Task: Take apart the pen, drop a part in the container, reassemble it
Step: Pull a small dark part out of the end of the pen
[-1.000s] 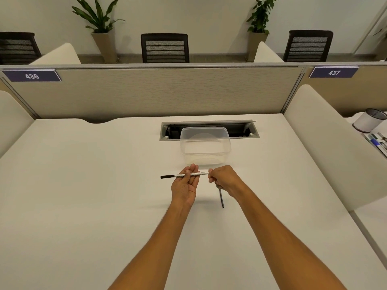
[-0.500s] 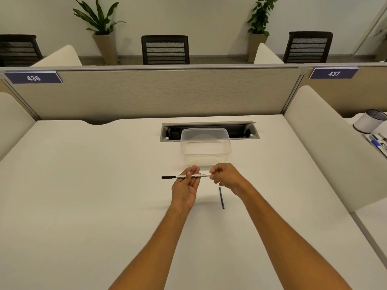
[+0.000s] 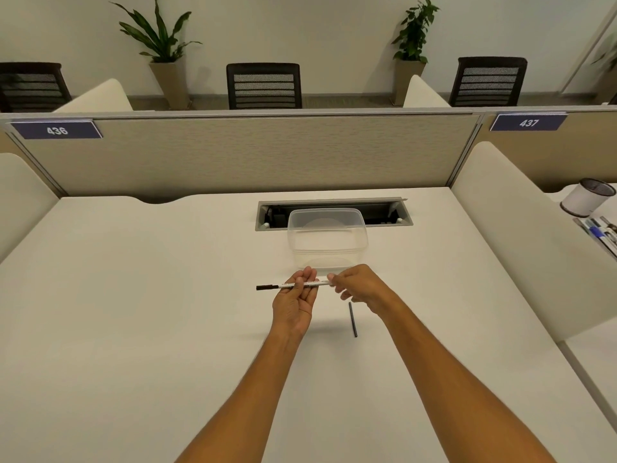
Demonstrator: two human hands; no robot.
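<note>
A thin white pen (image 3: 283, 286) with a black end pointing left is held level above the desk, just in front of the clear plastic container (image 3: 327, 240). My left hand (image 3: 295, 304) grips the middle of its barrel, palm up. My right hand (image 3: 359, 287) pinches the pen's right end with its fingertips. A slim black pen part (image 3: 353, 319) lies on the desk below my right hand, apart from both hands. The container stands upright and looks empty.
A cable slot (image 3: 334, 213) is cut into the white desk (image 3: 133, 295) right behind the container. Beige partitions wall the desk at the back and right. A white pen cup (image 3: 587, 197) and several pens (image 3: 601, 230) sit on the neighbouring desk.
My right hand has slid slightly up and right along the pen's end, uncovering more of the black part on the desk. The pen and left hand stay nearly still.
</note>
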